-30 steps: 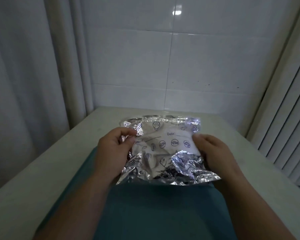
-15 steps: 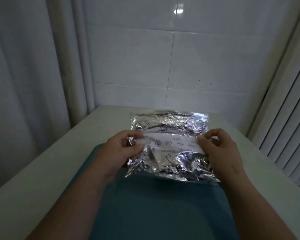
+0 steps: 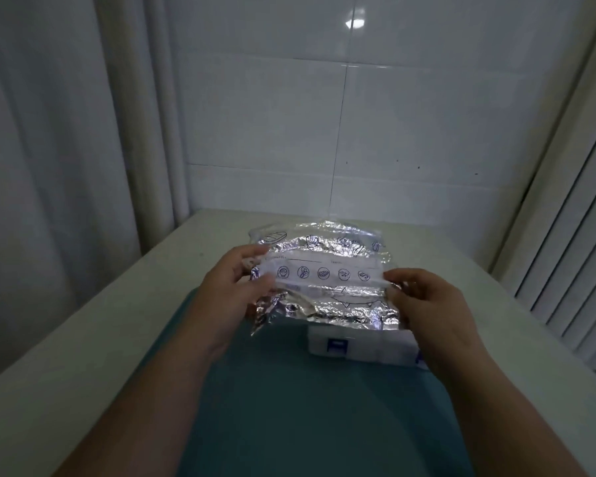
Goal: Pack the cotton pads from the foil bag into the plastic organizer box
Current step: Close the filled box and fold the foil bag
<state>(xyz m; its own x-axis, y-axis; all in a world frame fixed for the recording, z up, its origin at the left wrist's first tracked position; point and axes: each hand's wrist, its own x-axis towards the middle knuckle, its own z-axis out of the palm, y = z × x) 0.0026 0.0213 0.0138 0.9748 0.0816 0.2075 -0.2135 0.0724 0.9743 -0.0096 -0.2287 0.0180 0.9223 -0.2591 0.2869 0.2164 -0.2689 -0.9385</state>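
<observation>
A crinkled silver foil bag [image 3: 327, 273] with a white label strip of blue icons is held up above the table. My left hand [image 3: 233, 287] pinches its left edge and my right hand [image 3: 424, 299] pinches its right edge. Under the bag's lower edge a clear plastic organizer box [image 3: 358, 346] with a blue clasp sits on the teal mat [image 3: 289, 407]. No cotton pads are visible; the bag's contents are hidden.
The mat lies on a pale table [image 3: 100, 339] set against a white tiled wall [image 3: 324, 132]. A curtain [image 3: 66, 132] hangs at the left and slatted blinds [image 3: 572, 235] stand at the right.
Both hands have lifted the foil bag higher and tilted its top edge toward me. The organizer box has come into view beneath it.
</observation>
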